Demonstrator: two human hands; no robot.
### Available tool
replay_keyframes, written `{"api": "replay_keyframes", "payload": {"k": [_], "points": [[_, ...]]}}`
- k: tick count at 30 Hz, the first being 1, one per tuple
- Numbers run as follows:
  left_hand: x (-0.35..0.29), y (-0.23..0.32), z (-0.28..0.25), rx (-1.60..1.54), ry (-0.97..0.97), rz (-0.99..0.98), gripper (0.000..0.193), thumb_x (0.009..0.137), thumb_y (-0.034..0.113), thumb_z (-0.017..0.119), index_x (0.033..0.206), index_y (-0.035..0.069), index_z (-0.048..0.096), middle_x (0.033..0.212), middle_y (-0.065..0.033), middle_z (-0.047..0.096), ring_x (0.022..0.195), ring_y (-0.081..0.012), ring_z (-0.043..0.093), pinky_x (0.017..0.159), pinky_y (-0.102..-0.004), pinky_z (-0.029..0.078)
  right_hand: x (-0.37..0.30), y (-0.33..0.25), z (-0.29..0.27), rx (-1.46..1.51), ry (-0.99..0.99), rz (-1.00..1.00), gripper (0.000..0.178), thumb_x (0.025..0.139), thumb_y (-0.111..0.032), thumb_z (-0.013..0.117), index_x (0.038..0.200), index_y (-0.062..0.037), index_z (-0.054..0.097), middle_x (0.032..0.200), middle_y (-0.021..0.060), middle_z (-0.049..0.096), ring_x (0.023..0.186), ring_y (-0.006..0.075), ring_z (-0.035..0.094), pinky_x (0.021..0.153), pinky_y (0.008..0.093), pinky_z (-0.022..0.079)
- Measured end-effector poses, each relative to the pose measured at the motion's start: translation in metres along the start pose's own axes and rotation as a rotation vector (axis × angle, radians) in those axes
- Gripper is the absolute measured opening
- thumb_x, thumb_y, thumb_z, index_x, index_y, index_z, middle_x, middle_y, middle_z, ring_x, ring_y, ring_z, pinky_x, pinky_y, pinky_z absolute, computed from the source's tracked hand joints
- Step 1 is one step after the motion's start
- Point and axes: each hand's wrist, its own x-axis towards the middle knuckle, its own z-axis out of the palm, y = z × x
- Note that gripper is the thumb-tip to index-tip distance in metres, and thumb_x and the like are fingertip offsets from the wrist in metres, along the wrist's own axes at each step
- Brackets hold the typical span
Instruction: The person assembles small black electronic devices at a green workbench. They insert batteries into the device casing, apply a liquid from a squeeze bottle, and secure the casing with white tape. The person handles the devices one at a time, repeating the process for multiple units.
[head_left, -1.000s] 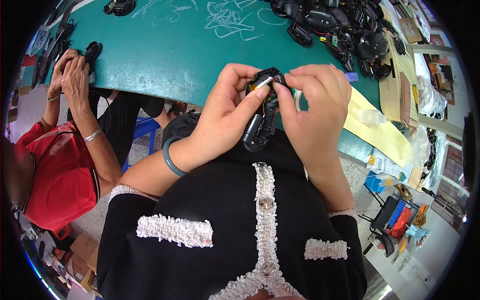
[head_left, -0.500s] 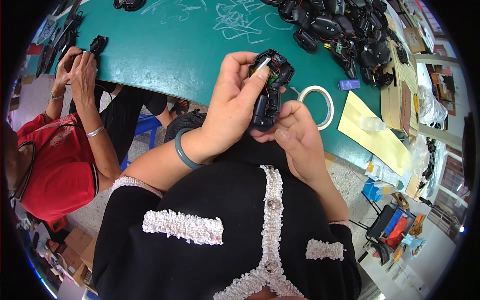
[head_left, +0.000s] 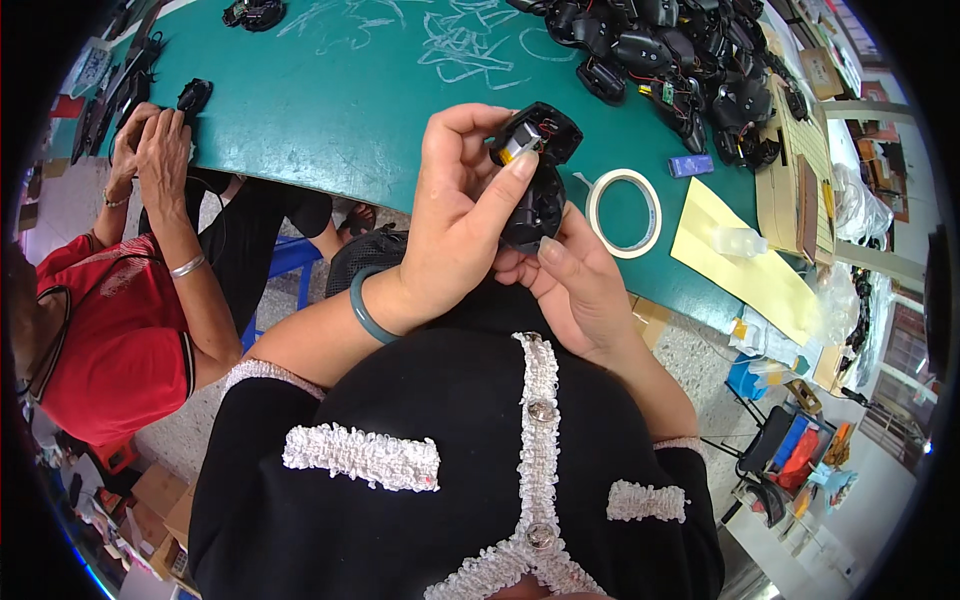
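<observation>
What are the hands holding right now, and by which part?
A black plastic housing: the left hand holds its upper left side, thumb over its open face; the right hand is at its lower end, grip unclear.

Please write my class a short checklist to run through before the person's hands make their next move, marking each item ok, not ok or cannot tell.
1. Black housing steadied: ok; the left hand grips it, with the right hand at its lower end.
2. Silver part visible inside: ok.
3. Housing closed: not ok; its interior is exposed.
4. Thin wires soundly joined: cannot tell; too small.
5. Tape roll in sight: ok; it lies flat on the green table, right of the housing.
6. Co-worker's hands clear: ok; they are well apart, at the far left.
</observation>
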Motion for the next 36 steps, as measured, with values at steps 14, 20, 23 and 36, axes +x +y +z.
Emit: {"api": "replay_keyframes", "payload": {"k": [14,20,23,36], "points": [[-0.003,0.004,-0.005,-0.045,-0.045,-0.048,0.053,0.095,0.003,0.055,0.142,-0.001,0.034,0.122,-0.0129,0.056,0.106,-0.0129,0.056,0.091,-0.0265,0.046,0.007,0.002,0.001,0.236,-0.006,0.071,0.031,0.099,-0.031,0.050,0.120,-0.0083,0.050,0.108,0.0028,0.058,0.097,0.0125,0.057,0.084,0.0316,0.047],[-0.002,0.010,-0.007,-0.257,0.028,-0.113,0.035,0.095,0.003,0.054,0.128,-0.001,0.041,0.119,-0.0126,0.056,0.105,-0.0127,0.057,0.087,-0.0254,0.049,0.005,-0.004,0.016,0.126,0.099,-0.104,0.043,0.087,0.001,0.062,0.126,-0.0025,0.044,0.116,0.0078,0.054,0.109,0.0143,0.051,0.097,0.0301,0.040],[-0.003,0.010,-0.009,-0.254,0.017,-0.091,0.035,0.095,0.002,0.053,0.127,-0.001,0.039,0.120,-0.0135,0.054,0.106,-0.0145,0.057,0.088,-0.0262,0.049,0.005,-0.006,0.016,0.091,0.077,-0.097,0.042,0.088,0.000,0.061,0.126,-0.0012,0.043,0.117,0.0077,0.054,0.113,0.0144,0.050,0.097,0.0300,0.040],[0.001,0.000,-0.012,-0.045,-0.009,0.128,0.039,0.090,-0.002,0.059,0.124,0.001,0.040,0.126,-0.0146,0.053,0.115,-0.0176,0.054,0.096,-0.0311,0.043,0.010,0.001,0.011,0.238,-0.004,0.037,0.055,0.081,-0.002,0.071,0.129,-0.0067,0.042,0.123,0.0044,0.050,0.115,0.0131,0.048,0.098,0.0316,0.041]]}}
